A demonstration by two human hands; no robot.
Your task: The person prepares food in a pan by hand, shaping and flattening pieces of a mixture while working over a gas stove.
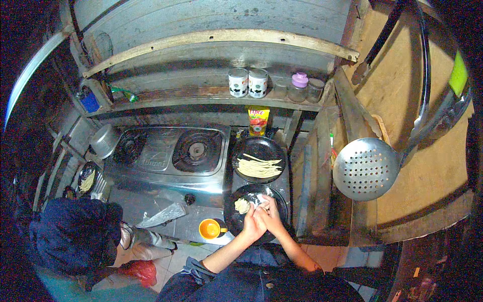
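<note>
Above a floured black plate, my left hand and my right hand are pressed together. Between their fingers shows a small piece of pale dough, mostly covered by the fingers. A larger lump of dough rests on the same plate, just left of my fingertips. White flour is scattered over the plate's middle. Beyond it, a second black plate carries several thin dough strips laid side by side.
An orange cup stands left of my forearm, near a clear plastic bag. A two-burner gas stove fills the left. A person in a dark hood is close at left. A perforated skimmer hangs at right.
</note>
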